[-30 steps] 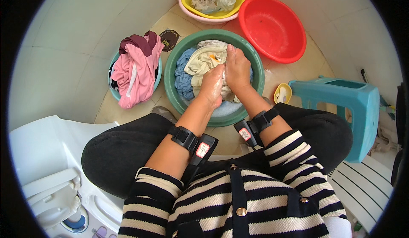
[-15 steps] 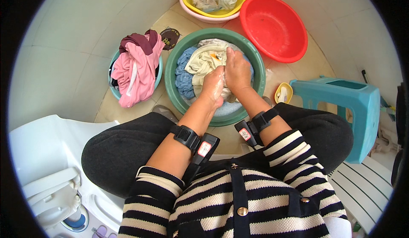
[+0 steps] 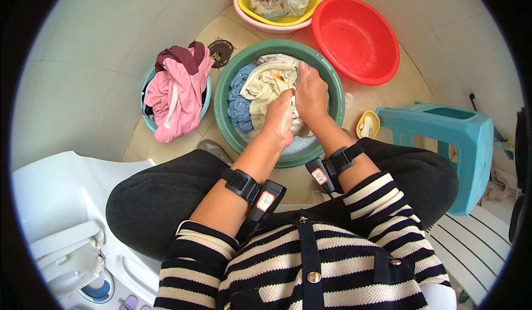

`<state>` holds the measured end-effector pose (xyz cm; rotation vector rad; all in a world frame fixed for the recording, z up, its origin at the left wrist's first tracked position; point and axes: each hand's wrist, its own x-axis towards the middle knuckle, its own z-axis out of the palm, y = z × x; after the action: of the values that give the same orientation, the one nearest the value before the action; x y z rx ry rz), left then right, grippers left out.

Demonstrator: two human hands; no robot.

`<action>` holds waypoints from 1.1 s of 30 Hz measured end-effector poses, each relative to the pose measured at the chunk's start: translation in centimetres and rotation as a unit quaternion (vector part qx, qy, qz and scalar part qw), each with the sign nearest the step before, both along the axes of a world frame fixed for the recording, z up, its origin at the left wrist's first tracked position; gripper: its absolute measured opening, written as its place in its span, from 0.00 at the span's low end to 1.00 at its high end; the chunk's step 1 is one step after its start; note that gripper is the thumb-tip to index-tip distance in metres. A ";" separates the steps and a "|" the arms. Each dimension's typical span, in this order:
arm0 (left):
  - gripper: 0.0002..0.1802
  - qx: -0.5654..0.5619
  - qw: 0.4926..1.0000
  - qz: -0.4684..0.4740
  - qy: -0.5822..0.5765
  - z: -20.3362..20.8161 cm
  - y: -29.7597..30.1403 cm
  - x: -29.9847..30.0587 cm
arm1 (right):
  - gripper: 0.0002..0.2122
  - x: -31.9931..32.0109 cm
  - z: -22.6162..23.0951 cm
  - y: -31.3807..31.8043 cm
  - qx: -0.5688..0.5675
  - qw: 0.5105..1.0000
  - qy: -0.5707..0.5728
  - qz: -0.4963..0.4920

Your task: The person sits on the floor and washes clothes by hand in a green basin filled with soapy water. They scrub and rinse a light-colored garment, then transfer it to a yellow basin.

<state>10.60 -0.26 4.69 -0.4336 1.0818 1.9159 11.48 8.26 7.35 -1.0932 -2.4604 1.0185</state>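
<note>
A green basin (image 3: 221, 107) on the floor in front of me holds wet clothes in sudsy water (image 3: 297, 146). My left hand (image 3: 279, 117) and my right hand (image 3: 312, 93) are close together over its right half. Both are closed on a cream garment (image 3: 261, 87) with a small orange print, and some of its wet cloth shows between them. White suds coat the thumb side of my left hand. My fingertips are mostly hidden. Blue cloth (image 3: 239, 99) lies bunched along the basin's left side.
Left of the basin, a light-blue tub (image 3: 151, 122) is heaped with pink and maroon clothes (image 3: 180, 88). A yellow basin (image 3: 244, 2) with wet cloth and a red basin (image 3: 354, 41) are behind. At right are a small yellow dish (image 3: 376, 122) and a teal stool (image 3: 471, 138).
My hands have shifted very slightly over the cream garment, still close together. The whole view has moved down a little. The clothes lie nearly as before.
</note>
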 end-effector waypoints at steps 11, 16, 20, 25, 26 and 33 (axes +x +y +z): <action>0.17 0.280 0.958 -0.052 0.029 -1.1 -2.3 -2.6 | 0.14 1.3 2.3 -5.7 0.175 0.960 0.116 0.185; 0.18 -0.005 1.000 -0.015 -0.027 0.3 -0.4 -0.6 | 0.22 -0.2 1.5 -1.3 0.067 0.997 -0.027 0.030; 0.16 0.067 0.997 -0.035 0.019 -0.6 -1.5 -1.3 | 0.22 0.3 2.2 -3.4 0.076 0.992 0.018 0.099; 0.18 0.339 0.937 -0.020 0.083 -1.7 -1.6 -1.9 | 0.21 1.4 2.6 -5.3 0.093 0.976 0.077 0.181; 0.20 0.167 0.975 -0.075 0.123 -1.3 -1.6 -2.0 | 0.21 1.0 2.2 -4.4 0.097 0.985 0.054 0.132; 0.13 0.039 0.998 0.045 -0.003 0.9 -0.3 -0.5 | 0.22 0.0 1.1 -0.9 0.094 0.994 0.032 0.043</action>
<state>10.12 -0.52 5.55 -0.4513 0.9948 2.0269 11.52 7.34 8.42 -0.8902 -2.5107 0.8098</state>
